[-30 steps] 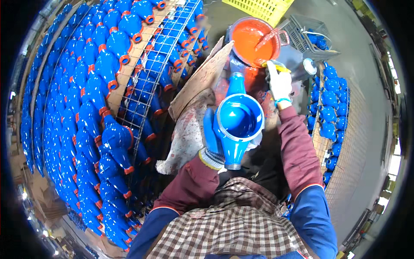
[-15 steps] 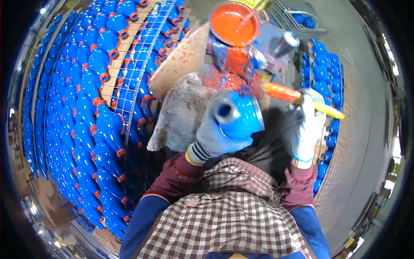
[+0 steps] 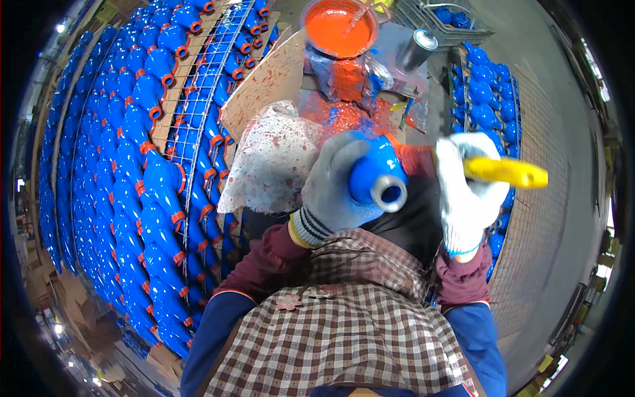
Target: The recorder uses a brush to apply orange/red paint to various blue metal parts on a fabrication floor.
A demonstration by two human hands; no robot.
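My left hand [image 3: 325, 184], in a grey-white glove, is wrapped round a glossy blue pipe fitting [image 3: 370, 171]. Its bare-metal open end points toward me and to the right. My right hand [image 3: 461, 198], in a white glove, is closed on a paintbrush [image 3: 510, 172] by its yellow handle. The brush's orange-coated head lies against the far right side of the fitting; the exact contact of the bristles is partly hidden behind it.
A bowl of orange paint [image 3: 338, 28] stands ahead on a paint-smeared stand, with a metal can [image 3: 418, 50] beside it. A spattered cloth [image 3: 271, 159] and cardboard sheet [image 3: 264, 83] lie left. Racks of blue fittings [image 3: 162, 212] fill the left; another stack [image 3: 486, 96] stands right.
The fitting has turned in my left hand, its metal opening swinging from the left to face me. My right hand has brought the brush head in to the fitting's right side.
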